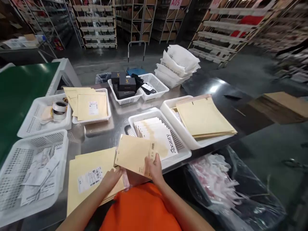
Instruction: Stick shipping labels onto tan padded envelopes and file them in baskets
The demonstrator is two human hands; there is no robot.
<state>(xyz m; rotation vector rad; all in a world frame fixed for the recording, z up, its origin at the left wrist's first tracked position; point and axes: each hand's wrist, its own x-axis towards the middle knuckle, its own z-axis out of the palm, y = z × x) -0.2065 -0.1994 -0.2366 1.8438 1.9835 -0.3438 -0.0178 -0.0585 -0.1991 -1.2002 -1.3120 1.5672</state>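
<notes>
A tan padded envelope (133, 154) is held tilted above the table's near edge. My right hand (154, 166) grips its lower right side, thumb on top. My left hand (115, 175) is closed at its lower left corner. Under and beside my left hand lie larger tan envelopes, the top one (74, 179) bearing a white label. Just behind the held envelope, a white basket (185, 153) holds a stack of white cards (156, 131) printed "beauty".
White baskets hold paper slips (43, 176), tape rolls (59, 110), labelled envelopes (92, 106), black boxes (127, 84) and large envelopes (204, 115). Stacked white baskets (178, 65) stand behind. A plastic-lined bin (216, 183) is at the lower right, a green conveyor (21, 86) at the left.
</notes>
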